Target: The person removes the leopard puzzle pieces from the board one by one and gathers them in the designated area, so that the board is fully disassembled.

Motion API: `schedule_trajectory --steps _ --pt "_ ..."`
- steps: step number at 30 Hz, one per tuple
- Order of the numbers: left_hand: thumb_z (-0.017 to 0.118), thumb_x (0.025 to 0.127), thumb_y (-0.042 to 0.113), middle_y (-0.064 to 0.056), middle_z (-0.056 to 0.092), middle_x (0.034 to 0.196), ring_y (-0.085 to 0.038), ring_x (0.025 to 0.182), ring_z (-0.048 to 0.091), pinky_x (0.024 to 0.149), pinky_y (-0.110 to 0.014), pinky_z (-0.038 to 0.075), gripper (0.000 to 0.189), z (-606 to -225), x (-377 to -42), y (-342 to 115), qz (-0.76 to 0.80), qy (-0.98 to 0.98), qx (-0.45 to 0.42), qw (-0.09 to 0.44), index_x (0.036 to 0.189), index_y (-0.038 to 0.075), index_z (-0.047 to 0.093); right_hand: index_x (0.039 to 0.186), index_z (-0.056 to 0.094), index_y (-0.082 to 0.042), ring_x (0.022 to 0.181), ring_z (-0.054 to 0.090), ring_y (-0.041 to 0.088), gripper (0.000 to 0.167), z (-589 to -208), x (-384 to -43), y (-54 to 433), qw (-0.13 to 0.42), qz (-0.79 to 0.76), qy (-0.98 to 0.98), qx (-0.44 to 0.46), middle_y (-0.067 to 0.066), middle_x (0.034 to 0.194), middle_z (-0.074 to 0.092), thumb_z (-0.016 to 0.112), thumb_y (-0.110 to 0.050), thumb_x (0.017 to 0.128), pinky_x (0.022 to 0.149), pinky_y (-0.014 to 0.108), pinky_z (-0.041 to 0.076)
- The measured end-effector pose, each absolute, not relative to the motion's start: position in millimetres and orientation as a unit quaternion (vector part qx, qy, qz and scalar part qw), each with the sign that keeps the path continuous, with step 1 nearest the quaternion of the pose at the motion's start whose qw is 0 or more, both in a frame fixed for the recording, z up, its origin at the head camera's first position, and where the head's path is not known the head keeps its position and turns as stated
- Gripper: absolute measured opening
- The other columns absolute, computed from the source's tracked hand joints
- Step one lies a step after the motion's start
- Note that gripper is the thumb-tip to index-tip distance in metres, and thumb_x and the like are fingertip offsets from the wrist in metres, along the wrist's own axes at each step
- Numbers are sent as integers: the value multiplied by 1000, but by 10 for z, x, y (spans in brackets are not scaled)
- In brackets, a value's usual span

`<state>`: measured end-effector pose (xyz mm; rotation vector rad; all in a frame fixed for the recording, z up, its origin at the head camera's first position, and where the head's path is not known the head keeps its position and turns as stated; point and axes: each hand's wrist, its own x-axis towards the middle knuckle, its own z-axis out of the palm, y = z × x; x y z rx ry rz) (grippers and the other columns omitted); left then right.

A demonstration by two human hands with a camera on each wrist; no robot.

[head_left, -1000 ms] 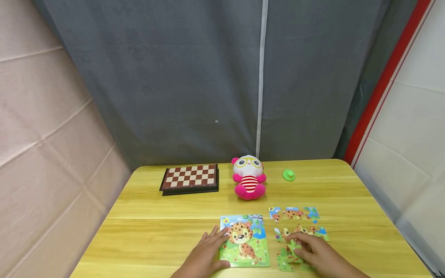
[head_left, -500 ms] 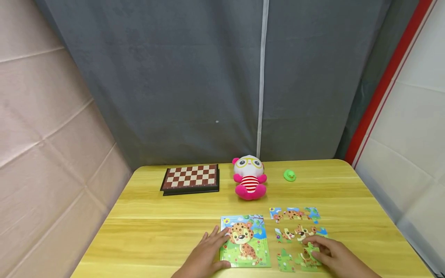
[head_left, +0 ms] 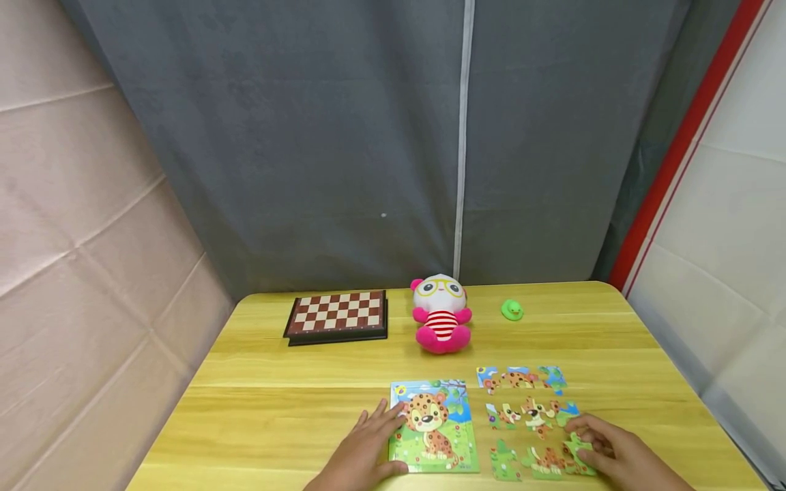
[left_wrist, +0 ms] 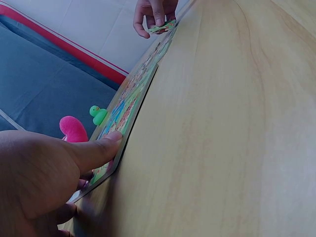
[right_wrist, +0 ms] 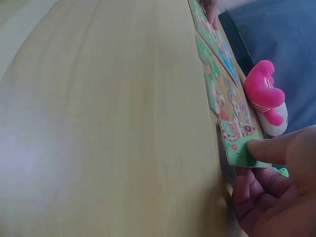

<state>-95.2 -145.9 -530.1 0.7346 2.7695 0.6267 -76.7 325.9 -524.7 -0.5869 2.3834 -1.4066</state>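
Observation:
My left hand (head_left: 364, 447) rests at the left edge of a leopard picture board (head_left: 451, 443), fingers spread over its side. In the left wrist view the thumb lies on the rim of the board (left_wrist: 132, 106). My right hand (head_left: 623, 453) pinches a green and spotted puzzle piece (head_left: 576, 447) at the lower right of the laid-out pieces. The right wrist view shows the thumb on top of this piece (right_wrist: 239, 152) and fingers beneath. To its left lie a leopard-paw puzzle piece (head_left: 545, 464) and a green puzzle piece (head_left: 505, 462).
Two more rows hold puzzle pieces, including a leopard-face piece (head_left: 535, 411) and a spotted piece (head_left: 518, 378). Behind them sit a pink panda plush (head_left: 442, 317) and a green toy duck (head_left: 512, 310). A chessboard box (head_left: 338, 317) lies at the back left of the wooden table (head_left: 258, 409).
My right hand has carried the pinched puzzle piece rightward, past the leopard-paw piece, which now shows uncovered. My left hand has stayed in place on the board.

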Motion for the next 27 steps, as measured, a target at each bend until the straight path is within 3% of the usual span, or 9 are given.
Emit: schedule_trajectory --steps 11,19,27 --pt "66 85 63 3 32 168 -33 155 25 120 -65 23 84 -5309 -958 -1466 215 938 255 98 155 21 46 127 62 -1 80 50 -2 31 -5295 -752 3329 126 -411 886 -174 -11 100 62 64 -19 103 62 24 45" --pt "67 85 63 4 31 168 -33 156 25 120 -65 24 84 -5310 -954 -1467 214 938 254 99 155 22 46 127 60 3 79 49 1 33 -5309 -771 3326 125 -419 882 -175 -8 103 62 65 -19 102 64 23 47" --pt "67 85 62 4 31 168 -33 156 25 120 -65 23 84 -5299 -951 -1464 214 938 252 101 155 21 46 125 62 6 78 47 1 33 -5370 -778 3349 108 -420 881 -187 -14 101 59 66 -16 101 63 23 46"
